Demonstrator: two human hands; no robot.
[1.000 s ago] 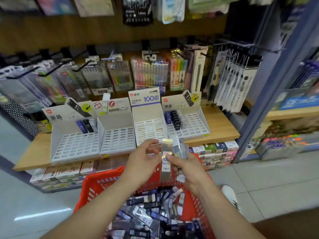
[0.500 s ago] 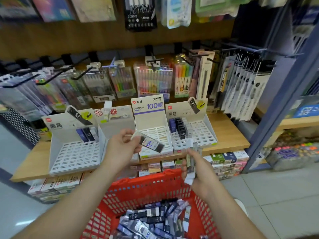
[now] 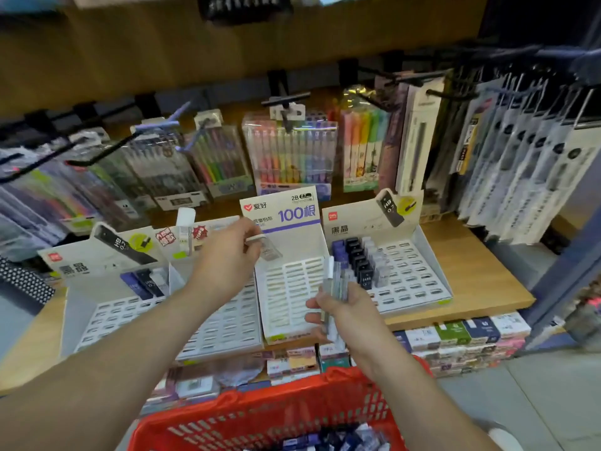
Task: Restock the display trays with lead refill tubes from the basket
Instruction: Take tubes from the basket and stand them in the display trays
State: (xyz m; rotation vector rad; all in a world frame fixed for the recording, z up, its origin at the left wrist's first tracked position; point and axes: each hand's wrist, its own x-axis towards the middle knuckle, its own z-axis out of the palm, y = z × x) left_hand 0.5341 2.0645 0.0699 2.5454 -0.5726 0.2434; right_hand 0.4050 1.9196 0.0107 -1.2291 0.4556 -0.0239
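Note:
My left hand [image 3: 227,255] pinches one clear lead refill tube [image 3: 268,248] over the top rows of the white slotted tray headed "100" [image 3: 292,297]. My right hand [image 3: 341,307] grips a bundle of several clear tubes [image 3: 335,281] upright, in front of that tray's right edge. Right of it a tray [image 3: 409,281] holds blue, black and clear tubes [image 3: 357,258] in its upper left slots. Two more white trays sit left: one [image 3: 224,320] under my left forearm, one [image 3: 107,314] with a few tubes [image 3: 146,283]. The red basket [image 3: 276,415] with loose tubes is at the bottom.
The trays stand on a wooden shelf [image 3: 471,271]. Behind them hang packs of coloured pens [image 3: 289,154] and pencils [image 3: 520,164] on black hooks. Small boxes [image 3: 455,340] are stacked under the shelf. Grey tiled floor [image 3: 536,402] lies at the right.
My left hand has carried the single tube up and right, from in front of the trays to over the "100" tray. My right hand has risen with its bundle. The view has come closer.

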